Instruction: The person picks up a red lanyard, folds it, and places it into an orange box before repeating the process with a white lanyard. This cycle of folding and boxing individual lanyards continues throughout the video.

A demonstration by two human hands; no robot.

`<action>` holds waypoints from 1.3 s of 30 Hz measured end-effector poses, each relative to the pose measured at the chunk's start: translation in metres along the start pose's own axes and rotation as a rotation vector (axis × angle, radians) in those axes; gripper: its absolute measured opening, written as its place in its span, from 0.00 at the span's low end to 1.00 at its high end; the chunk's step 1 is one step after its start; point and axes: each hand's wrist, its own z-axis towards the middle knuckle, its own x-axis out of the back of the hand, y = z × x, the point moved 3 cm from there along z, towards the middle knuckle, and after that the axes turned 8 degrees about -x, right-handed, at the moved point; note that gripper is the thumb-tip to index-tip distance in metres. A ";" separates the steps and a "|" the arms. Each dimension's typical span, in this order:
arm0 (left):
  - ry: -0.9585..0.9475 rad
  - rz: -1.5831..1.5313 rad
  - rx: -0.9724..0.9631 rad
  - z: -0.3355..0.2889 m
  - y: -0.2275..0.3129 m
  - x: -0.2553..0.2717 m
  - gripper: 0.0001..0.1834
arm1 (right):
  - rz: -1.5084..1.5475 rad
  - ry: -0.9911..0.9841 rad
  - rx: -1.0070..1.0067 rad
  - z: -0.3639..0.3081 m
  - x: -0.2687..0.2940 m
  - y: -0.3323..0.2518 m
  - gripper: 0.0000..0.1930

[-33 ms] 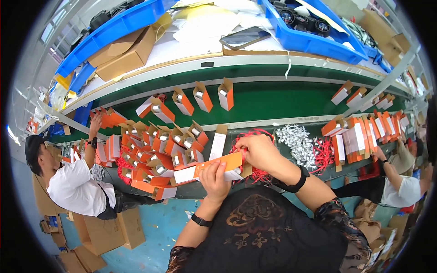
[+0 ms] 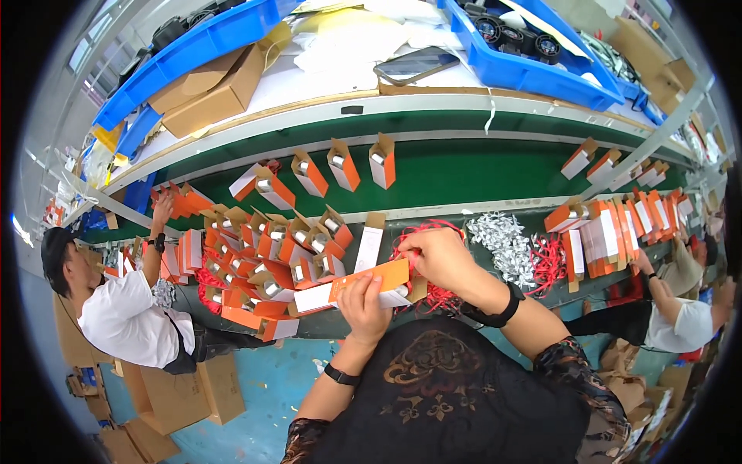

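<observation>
My left hand (image 2: 365, 303) is closed around a long orange-and-white carton (image 2: 315, 297), which lies roughly level with its open brown flap end toward the right. At that end my right hand (image 2: 442, 259) has its fingers pinched together; whatever they hold, if anything, is hidden behind the fingers. Red cords (image 2: 444, 300) are heaped under and around my right hand. Just beyond my hands another carton (image 2: 371, 246) stands with its brown flap up. To the left, several open cartons (image 2: 270, 247) with silvery round-ended items inside are packed close together.
A pile of small silvery-white pieces (image 2: 501, 241) lies right of my hands, beside more red cords (image 2: 550, 259). Cartons stand on the green belt (image 2: 440, 166) beyond. Blue trays (image 2: 533, 73) sit on the shelf above. A person (image 2: 127, 313) works at left, another (image 2: 680, 309) at right.
</observation>
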 end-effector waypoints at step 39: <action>-0.118 -0.519 0.621 0.034 -0.006 -0.086 0.36 | -0.080 0.398 0.371 -0.011 0.028 0.000 0.08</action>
